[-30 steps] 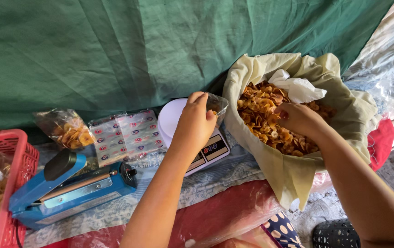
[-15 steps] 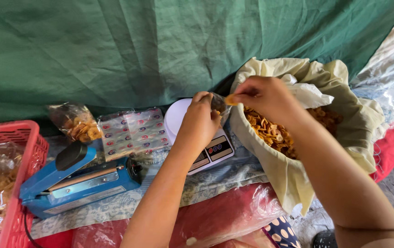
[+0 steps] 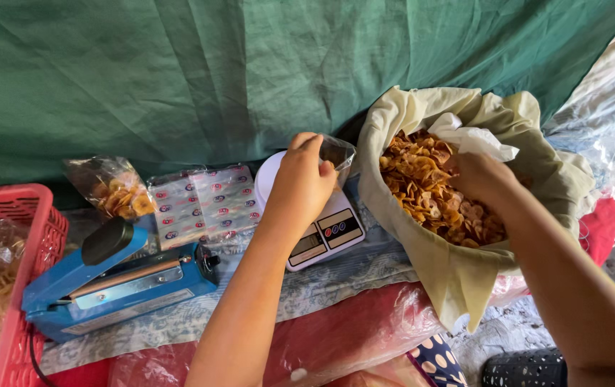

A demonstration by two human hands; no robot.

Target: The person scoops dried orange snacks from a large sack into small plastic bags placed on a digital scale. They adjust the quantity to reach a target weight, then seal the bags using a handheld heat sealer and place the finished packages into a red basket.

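Hands: left (image 3: 302,180) grips clear bag (image 3: 337,150) over scale (image 3: 322,228); right (image 3: 483,179) grasps chips (image 3: 422,179).

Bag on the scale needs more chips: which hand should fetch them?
Right hand: it is already in the cloth-lined basket on the chips. The left hand is busy holding the clear bag over the scale.

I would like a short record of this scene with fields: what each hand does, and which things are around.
left hand: holds a clear bag open over the white scale
right hand: reaches into the chips in the cloth-lined basket
left of scale: label sheets, blue sealer, filled chip bag, red basket
backdrop: green cloth
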